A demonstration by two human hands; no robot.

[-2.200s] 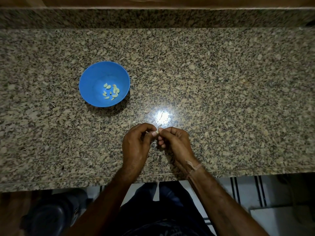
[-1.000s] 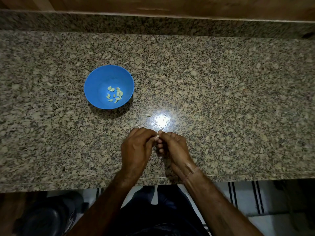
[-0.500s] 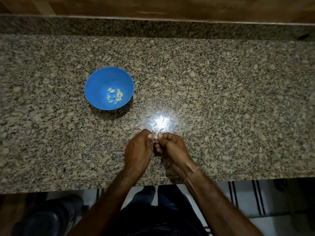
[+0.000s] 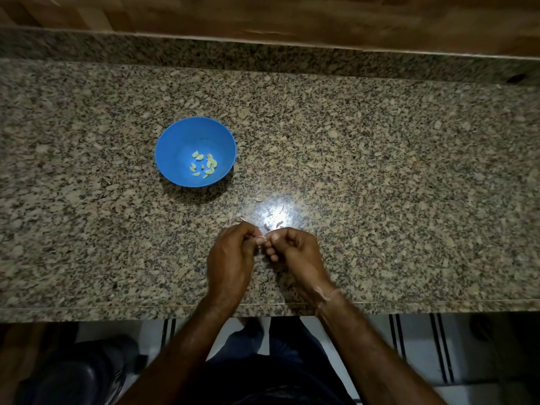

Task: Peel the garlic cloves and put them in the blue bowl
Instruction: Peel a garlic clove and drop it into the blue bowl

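The likeliest mishap was a slip. The garlic clove was small and pinched only at the fingertips, so a hard pull on the skin could have shot it onto the granite counter or over the counter's near edge to the floor. Skin could also have torn off in bits and clung to the clove, and so been carried into the blue bowl. The mottled stone would have made a dropped clove hard to find.

The left hand and the right hand met to the right of the bowl and nearer the person, well apart from it. Both had their fingers curled, and both pinched the clove between thumb and fingertips.

Only a pale sliver of that clove showed between the fingers. Whether it was fully bare could not be told. In the bowl lay about a dozen peeled cloves, small, pale yellow-green and loosely clustered on its floor. A few scraps of skin lay between the bowl and the hands.
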